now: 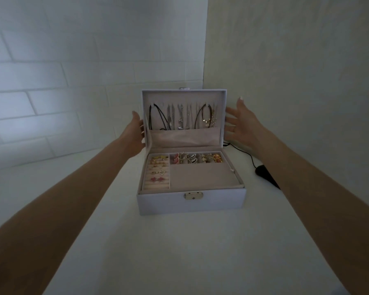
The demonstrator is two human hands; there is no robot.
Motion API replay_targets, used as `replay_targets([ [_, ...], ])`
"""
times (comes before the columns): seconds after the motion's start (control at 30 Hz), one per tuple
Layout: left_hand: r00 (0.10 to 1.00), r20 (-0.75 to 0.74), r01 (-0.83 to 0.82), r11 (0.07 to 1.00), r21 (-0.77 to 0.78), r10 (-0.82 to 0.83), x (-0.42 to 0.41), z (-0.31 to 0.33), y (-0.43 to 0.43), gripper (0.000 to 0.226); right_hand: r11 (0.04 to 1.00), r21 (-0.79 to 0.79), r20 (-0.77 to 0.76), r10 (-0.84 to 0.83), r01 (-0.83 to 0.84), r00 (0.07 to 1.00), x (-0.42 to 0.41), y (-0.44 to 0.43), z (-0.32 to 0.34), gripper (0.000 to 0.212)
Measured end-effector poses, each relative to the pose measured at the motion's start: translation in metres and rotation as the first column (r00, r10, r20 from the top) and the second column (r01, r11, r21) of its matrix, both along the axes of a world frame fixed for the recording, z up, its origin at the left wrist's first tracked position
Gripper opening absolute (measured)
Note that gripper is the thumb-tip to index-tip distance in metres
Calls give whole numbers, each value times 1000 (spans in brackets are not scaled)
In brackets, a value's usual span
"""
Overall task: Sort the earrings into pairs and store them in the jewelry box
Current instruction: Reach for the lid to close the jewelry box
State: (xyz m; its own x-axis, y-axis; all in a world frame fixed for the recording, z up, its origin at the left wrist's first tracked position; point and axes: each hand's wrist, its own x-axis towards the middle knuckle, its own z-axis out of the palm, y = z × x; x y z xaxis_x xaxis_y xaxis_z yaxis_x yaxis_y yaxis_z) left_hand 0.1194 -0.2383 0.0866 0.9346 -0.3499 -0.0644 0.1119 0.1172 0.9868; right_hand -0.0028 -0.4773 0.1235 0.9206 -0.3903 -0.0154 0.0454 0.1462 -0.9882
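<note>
White rectangular leatherette jewelry box [192, 202] open at centre of white bench [179, 256], lid [183, 92] upright at 12 o'clock. Small colourful earrings [158, 169] paired in cream slotted tray [156, 186] at box's 9 o'clock. Left hand [134, 135] at lid's 9 o'clock edge, fingers straight, contact unclear; right hand [243, 124] beside 3 o'clock edge, fingers spread, gripping nothing.

White counter [179, 252]. Painted brick wall [51, 81] behind left, plain wall [296, 60] right. Black cable [251, 157] runs to dark object [264, 173] lying on counter.
</note>
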Motion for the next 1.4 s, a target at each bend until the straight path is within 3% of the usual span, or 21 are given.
replay_targets([
  [0.17,998,49,48,999,-4,-48,-27,-2,13,75,997,-48,30,-59,60,998,-20,2,-18,66],
  [0.3,990,137,39,999,-12,-37,-56,-20,18,59,997,-40,99,-54,59,994,-39,8,-45,59],
  [0.4,998,49,45,998,-51,-42,-68,-37,23,61,997,1,90,-82,82,993,-56,11,-67,58],
  [0.5,999,-2,52,999,-1,-52,-84,-48,24,40,997,-67,78,35,-30,996,-69,13,-85,40],
  [0.63,999,-44,9,1000,-22,-10,-88,-56,26,41,995,-73,86,75,-69,993,-72,15,-98,35],
  [0.77,1000,21,7,999,35,-8,-89,-61,28,63,998,-60,75,7,-2,997,-74,21,-97,39],
  [0.97,994,-86,66,997,-28,-68,-105,-61,34,45,986,-32,-47,-164,163,985,-87,32,-95,33],
  [1.03,994,-108,-17,1000,11,18,-115,-72,34,48,976,-100,-60,-200,194,978,-94,39,-101,20],
  [1.13,980,-99,-169,983,64,175,-126,-83,29,54,967,-130,-51,-227,218,973,-96,50,-110,23],
  [1.27,974,-81,-208,978,29,209,-128,-83,23,47,956,-116,-37,-273,268,961,-90,50,-109,17],
  [1.4,964,-99,-248,969,-4,246,-114,-80,26,47,971,-75,-39,-232,229,972,-69,47,-106,29],
])
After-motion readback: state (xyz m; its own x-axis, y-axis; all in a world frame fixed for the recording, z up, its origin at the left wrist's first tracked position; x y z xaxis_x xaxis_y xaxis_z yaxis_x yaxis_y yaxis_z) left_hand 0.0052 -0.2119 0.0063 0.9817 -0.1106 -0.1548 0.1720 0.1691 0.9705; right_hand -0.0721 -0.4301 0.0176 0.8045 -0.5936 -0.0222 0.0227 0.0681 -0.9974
